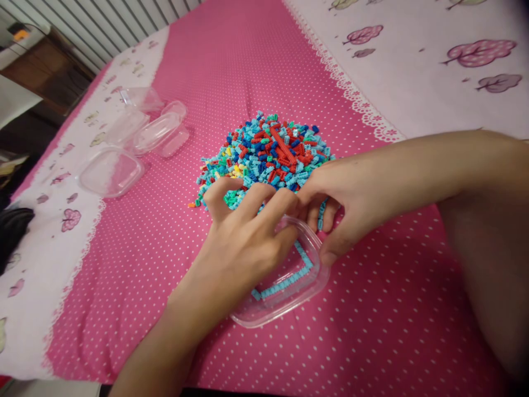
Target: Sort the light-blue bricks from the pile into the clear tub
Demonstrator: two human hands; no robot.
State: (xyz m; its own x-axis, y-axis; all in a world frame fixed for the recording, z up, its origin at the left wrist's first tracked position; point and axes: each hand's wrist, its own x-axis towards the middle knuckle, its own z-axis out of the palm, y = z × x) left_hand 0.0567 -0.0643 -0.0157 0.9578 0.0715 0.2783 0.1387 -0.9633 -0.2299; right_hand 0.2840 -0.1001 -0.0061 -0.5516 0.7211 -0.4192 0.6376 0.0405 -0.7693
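A clear plastic container lies in front of me with a bent line of light blue toy bricks in it. My left hand reaches over its left side, fingers bent and thumb drawn towards the index finger. The left fingertips are hidden beside my right fingers, so what they pinch does not show. My right hand is curled at the container's far right rim, with a short strip of light blue bricks between its fingers. Just beyond both hands rises a pile of small coloured bricks.
Several clear plastic containers and lids lie at the left on the pink dotted bedsheet. A long red brick piece rests on top of the pile. Dark fabric shows at the left edge.
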